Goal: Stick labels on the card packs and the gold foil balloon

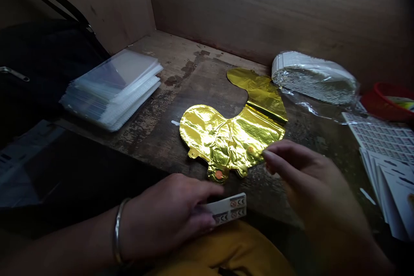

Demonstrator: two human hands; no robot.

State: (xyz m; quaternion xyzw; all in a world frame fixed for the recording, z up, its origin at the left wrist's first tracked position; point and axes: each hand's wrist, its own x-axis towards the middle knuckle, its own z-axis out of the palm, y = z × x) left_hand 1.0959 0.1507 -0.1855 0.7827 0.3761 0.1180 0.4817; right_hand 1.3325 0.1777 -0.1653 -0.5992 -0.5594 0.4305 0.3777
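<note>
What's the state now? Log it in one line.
left hand: holding label strip | right hand: beside gold foil, contact unclear | gold foil: on table | clear sleeves: stacked

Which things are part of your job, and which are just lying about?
Job, I think: gold foil, sticker strip in the left hand, printed sheet.

Probably just lying about: plastic sleeves, wrapped white bundle, red bowl, dark bag, cards.

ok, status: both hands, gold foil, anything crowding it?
Left hand gripping label strip. Right hand at gold foil's near edge, fingertips blurred, grip unclear. Foil creased, lying on table. Wrapped bundle close by its far end.
</note>
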